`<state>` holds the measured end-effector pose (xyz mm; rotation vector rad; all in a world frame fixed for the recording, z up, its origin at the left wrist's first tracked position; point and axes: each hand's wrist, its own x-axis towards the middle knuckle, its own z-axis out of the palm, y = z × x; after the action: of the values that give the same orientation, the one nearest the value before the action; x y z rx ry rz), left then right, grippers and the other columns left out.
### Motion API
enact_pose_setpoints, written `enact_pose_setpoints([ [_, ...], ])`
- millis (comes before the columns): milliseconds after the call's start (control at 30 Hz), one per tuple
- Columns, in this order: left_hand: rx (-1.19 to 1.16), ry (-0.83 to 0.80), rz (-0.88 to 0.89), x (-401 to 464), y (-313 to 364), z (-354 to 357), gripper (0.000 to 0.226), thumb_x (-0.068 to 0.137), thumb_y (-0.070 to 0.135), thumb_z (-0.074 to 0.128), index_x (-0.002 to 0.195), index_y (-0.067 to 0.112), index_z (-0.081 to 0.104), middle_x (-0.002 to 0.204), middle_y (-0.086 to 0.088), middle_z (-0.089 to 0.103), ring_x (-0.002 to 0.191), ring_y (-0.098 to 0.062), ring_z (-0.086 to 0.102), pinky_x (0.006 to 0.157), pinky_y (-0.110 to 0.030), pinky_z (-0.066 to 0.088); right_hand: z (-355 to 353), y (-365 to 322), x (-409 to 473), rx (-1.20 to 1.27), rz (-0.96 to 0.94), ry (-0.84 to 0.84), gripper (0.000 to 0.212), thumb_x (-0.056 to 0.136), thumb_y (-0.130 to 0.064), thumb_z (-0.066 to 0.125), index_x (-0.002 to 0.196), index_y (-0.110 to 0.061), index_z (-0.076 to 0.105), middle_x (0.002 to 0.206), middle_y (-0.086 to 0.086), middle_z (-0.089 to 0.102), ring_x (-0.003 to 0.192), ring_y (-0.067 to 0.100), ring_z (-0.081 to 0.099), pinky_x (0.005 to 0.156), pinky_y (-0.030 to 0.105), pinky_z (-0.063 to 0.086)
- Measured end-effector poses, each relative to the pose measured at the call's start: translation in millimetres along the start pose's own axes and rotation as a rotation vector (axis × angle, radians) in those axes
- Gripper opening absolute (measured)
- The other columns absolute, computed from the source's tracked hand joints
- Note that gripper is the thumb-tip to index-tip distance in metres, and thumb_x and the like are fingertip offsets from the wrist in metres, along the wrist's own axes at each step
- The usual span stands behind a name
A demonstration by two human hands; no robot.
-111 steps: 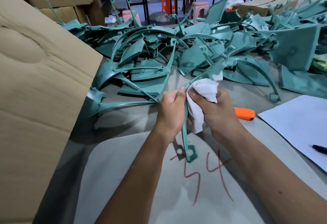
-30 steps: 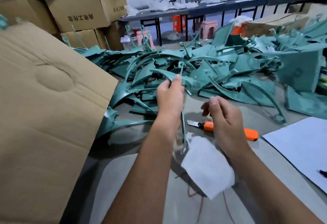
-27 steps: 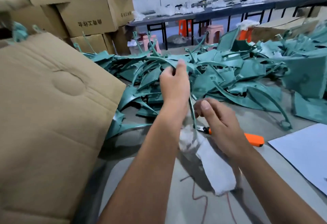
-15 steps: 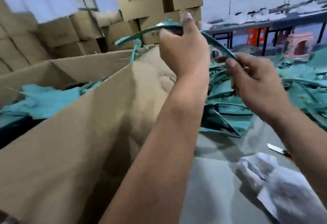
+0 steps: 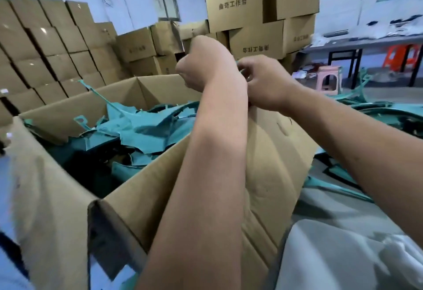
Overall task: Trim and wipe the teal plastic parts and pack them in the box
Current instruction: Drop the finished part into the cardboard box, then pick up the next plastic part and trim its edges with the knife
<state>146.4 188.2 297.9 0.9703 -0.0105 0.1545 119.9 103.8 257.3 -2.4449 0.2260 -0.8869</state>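
Both hands are raised above the near wall of the open cardboard box (image 5: pixel 142 189), the left hand (image 5: pixel 206 65) fisted with its back to the camera and the right hand (image 5: pixel 263 83) curled just beside it. A sliver of teal part (image 5: pixel 240 70) shows between them, so the fingers are probably clamped on it, though I cannot tell for sure. Released here, it might snag the wall or the teal parts (image 5: pixel 146 129) piled inside and spill toward the desk (image 5: pixel 332 232).

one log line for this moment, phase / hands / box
phase: packing | left hand: raised above box, closed | right hand: beside it, fingers curled | held part: mostly hidden | open cardboard box: teal parts inside
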Motion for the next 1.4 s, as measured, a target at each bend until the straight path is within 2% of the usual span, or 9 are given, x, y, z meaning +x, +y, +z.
enact_pose_setpoints([
  [167,0.134,-0.129,0.236,-27.1,-48.7,4.5,0.016,0.090,0.001,0.051,0.103,0.005,0.061,0.097,-0.008,0.068,0.089,-0.023,0.065,0.075,-0.027,0.054,6.8,32.4,-41.8,0.272,0.015,0.297,0.013,0.088,-0.010,0.072,0.100,-0.014,0.075,0.091,-0.001,0.073,0.086,0.006,0.064,0.074,0.023,0.050],
  [300,0.402,-0.529,0.581,-80.2,-122.5,-5.5,0.015,0.081,0.004,0.056,0.083,0.019,0.059,0.082,0.006,0.064,0.079,-0.013,0.061,0.073,-0.028,0.051,9.4,98.5,-109.5,0.194,0.303,0.333,0.021,0.085,-0.002,0.068,0.069,-0.015,0.064,0.060,-0.008,0.064,0.056,-0.001,0.050,0.054,0.021,0.038],
  [467,1.052,-0.916,0.287,-110.9,-224.3,-20.9,0.014,0.082,0.011,0.056,0.091,0.017,0.065,0.097,-0.005,0.069,0.094,-0.030,0.064,0.075,-0.033,0.048,5.8,187.6,-184.6,-0.139,0.680,0.205,0.017,0.084,-0.010,0.064,0.067,-0.009,0.063,0.073,0.015,0.067,0.075,0.033,0.058,0.065,0.041,0.042],
  [533,1.323,-1.047,0.283,-119.7,-255.8,-30.5,0.027,0.082,0.015,0.060,0.108,0.011,0.063,0.116,-0.016,0.061,0.109,-0.037,0.059,0.087,-0.037,0.048,-2.5,210.7,-204.6,-0.273,0.765,0.200,0.007,0.089,-0.018,0.065,0.089,-0.017,0.072,0.097,0.010,0.073,0.096,0.033,0.065,0.080,0.039,0.052],
  [667,1.485,-1.119,0.301,-129.7,-285.5,-31.5,0.035,0.085,0.030,0.064,0.114,0.010,0.057,0.121,-0.019,0.062,0.117,-0.041,0.055,0.096,-0.044,0.044,-10.5,240.5,-221.6,-0.368,0.821,0.063,0.047,0.092,-0.038,0.075,0.129,-0.015,0.059,0.129,0.012,0.052,0.112,0.037,0.060,0.095,0.043,0.052],
  [833,1.555,-1.493,0.295,-135.9,-286.9,-18.2,0.016,0.080,0.017,0.060,0.094,0.022,0.055,0.101,-0.004,0.063,0.108,-0.033,0.060,0.092,-0.042,0.039,-12.7,243.0,-217.0,-0.450,0.661,-0.020,0.011,0.086,-0.022,0.067,0.087,-0.016,0.058,0.098,0.006,0.049,0.087,0.033,0.058,0.072,0.041,0.048],
  [1100,1.766,-1.258,0.793,-121.8,-295.1,-30.2,0.017,0.100,0.034,0.058,0.108,0.020,0.065,0.112,-0.010,0.069,0.112,-0.031,0.059,0.093,-0.040,0.042,-19.6,253.9,-223.4,-0.602,0.627,0.027,0.012,0.101,-0.024,0.062,0.101,-0.012,0.059,0.107,0.005,0.050,0.094,0.027,0.056,0.070,0.036,0.037],
  [1267,1.462,-1.221,0.941,-131.1,-280.6,-25.7,0.028,0.104,0.039,0.048,0.097,0.019,0.067,0.098,-0.012,0.071,0.096,-0.036,0.065,0.078,-0.039,0.043,-33.7,243.0,-225.9,-0.073,0.426,0.345,0.021,0.105,-0.034,0.058,0.100,-0.016,0.068,0.100,-0.002,0.067,0.097,0.021,0.059,0.086,0.040,0.045],
  [1400,1.237,-1.281,1.003,-145.1,-253.8,3.4,0.023,0.100,0.038,0.050,0.098,0.021,0.066,0.096,-0.010,0.071,0.089,-0.035,0.066,0.068,-0.038,0.044,-55.6,237.6,-237.4,-0.216,0.246,0.506,0.022,0.101,-0.035,0.063,0.094,-0.018,0.075,0.093,-0.012,0.069,0.092,0.013,0.054,0.084,0.038,0.039],
])
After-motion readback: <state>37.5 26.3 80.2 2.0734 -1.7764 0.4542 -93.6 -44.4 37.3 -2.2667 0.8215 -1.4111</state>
